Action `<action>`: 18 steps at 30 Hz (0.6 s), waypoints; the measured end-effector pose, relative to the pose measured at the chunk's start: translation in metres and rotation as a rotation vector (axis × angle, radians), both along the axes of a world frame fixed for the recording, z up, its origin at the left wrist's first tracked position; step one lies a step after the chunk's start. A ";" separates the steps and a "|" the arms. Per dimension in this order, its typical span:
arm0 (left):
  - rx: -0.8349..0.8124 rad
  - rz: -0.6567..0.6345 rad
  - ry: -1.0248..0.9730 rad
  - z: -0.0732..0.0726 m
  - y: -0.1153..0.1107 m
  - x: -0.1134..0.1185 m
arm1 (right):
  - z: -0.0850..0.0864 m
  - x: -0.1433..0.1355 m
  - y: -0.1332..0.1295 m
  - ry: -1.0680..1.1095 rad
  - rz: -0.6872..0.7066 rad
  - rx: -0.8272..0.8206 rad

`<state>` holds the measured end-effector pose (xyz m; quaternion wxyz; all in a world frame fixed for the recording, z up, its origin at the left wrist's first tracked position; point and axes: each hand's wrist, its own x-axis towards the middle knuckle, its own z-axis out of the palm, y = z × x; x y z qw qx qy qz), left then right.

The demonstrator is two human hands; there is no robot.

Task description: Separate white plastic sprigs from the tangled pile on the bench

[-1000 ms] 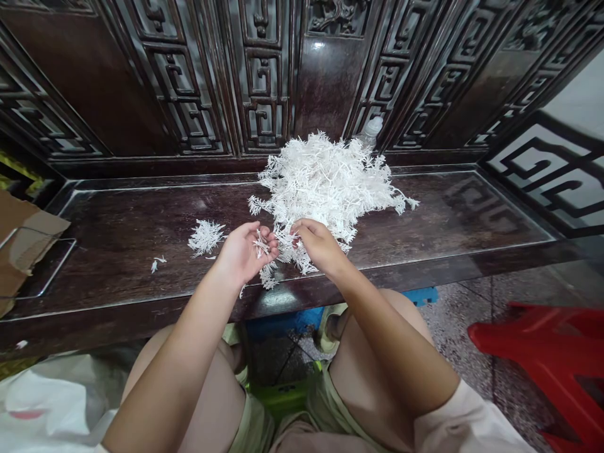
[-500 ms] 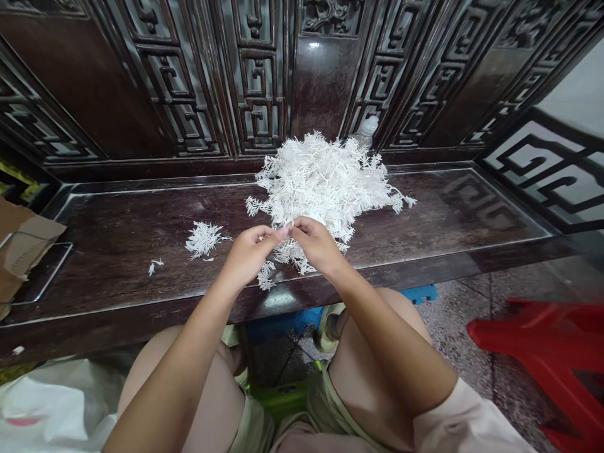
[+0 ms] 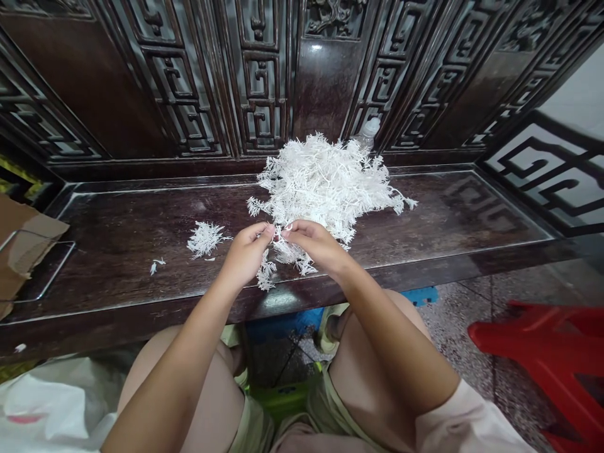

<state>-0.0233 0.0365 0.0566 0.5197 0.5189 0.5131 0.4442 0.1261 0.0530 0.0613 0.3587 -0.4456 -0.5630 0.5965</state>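
Dark wooden bench (image 3: pixel 448 239), a white sprig (image 3: pixel 277 231) between our fingertips.
Near left, a white bag (image 3: pixel 51 402) bears a red mark, no writing we can read. Farther in, our left hand (image 3: pixel 248 255) and right hand (image 3: pixel 317 244), fingertips together half a second ago, now stand slightly apart, both pinching that sprig, seemingly working it jointly. Just beyond lies the white heap (image 3: pixel 325 176), then a clear bottle (image 3: pixel 370 129).

Pretty fancy dark carved-wood panels (image 3: pixel 328 82) backed a brown wooden tabletop (image 3: pixel 425 229); red plastic stool (image 3: pixel 533 336) stood on speckled grey floor (image 3: pixel 462 333).
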 end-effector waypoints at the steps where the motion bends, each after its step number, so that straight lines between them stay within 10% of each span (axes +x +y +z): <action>1: -0.010 0.009 -0.031 -0.001 0.000 0.000 | 0.000 0.000 0.000 0.016 0.011 0.000; 8: -0.081 0.058 -0.091 -0.001 0.003 -0.005 | 0.004 0.002 -0.002 0.022 0.123 0.002; 18: -0.004 -0.236 0.031 0.020 0.002 -0.016 | 0.009 0.000 -0.005 -0.022 -0.013 -0.046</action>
